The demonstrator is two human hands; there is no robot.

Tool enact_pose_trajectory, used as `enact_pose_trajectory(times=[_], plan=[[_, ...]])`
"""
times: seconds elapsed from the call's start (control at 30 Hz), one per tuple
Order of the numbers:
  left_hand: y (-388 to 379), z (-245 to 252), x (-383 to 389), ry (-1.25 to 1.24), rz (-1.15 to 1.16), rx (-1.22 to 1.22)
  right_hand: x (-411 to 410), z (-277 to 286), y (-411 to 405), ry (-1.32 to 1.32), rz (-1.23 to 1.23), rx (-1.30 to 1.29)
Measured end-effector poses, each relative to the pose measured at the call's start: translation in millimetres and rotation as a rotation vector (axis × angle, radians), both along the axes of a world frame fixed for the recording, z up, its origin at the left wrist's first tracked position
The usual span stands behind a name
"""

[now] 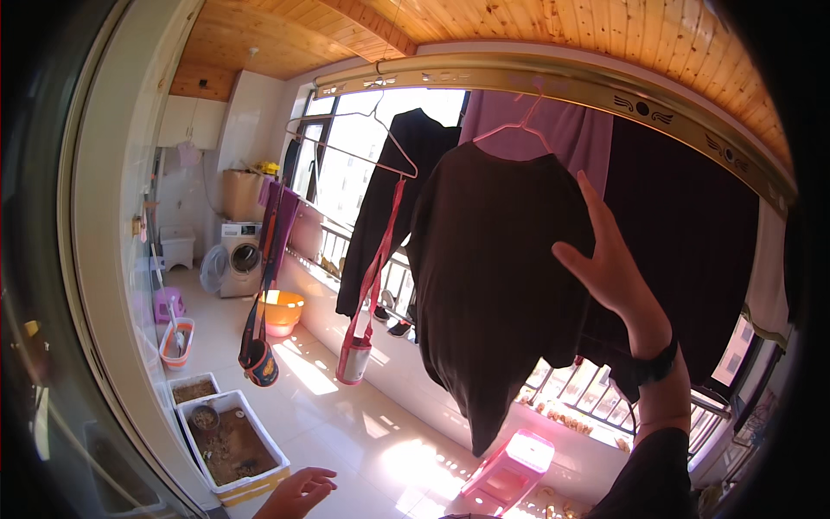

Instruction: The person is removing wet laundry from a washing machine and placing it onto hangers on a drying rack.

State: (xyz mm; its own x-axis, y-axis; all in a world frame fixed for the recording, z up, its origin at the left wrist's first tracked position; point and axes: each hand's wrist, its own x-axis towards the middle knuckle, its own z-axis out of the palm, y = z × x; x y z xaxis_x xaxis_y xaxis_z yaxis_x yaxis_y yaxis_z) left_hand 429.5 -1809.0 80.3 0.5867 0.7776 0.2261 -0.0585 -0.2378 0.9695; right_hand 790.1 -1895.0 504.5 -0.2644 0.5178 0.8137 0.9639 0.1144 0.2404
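Note:
A dark long-bodied top [499, 272] hangs before me on a pink hanger [512, 130], hooked at a gold-coloured drying rail [480, 76]. My right hand [603, 253] is raised at the top's right shoulder, thumb and fingers apart. Whether it touches the cloth I cannot tell. Low in the picture, my left hand [298, 494] holds nothing, its fingers loosely bent and apart. Behind the top hang another dark garment [389, 194], a purple cloth [583, 136] and a wide dark cloth [681, 246]. A bare wire hanger [363, 143] hangs to the left.
Two strapped cup holders, one red and white [355, 361], one dark [261, 363], dangle at left. Below are a pink stool [512, 470], soil-filled foam boxes [285, 462] and an orange basin [283, 308]. A washing machine [241, 263] stands far back, door ajar. A door frame [97, 194] borders the left.

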Motion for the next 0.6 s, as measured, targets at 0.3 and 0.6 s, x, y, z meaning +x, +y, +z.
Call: enact_pose_trajectory(times=[0.3, 0.6], plan=[[27, 100, 116, 0.122, -0.814, 0.19, -7, -124, 25, -0.266, 0.578, -0.639], [143, 126, 248, 0.011, 0.109, 0.417, 186, -229, 93, 0.529, 0.696, -0.556]])
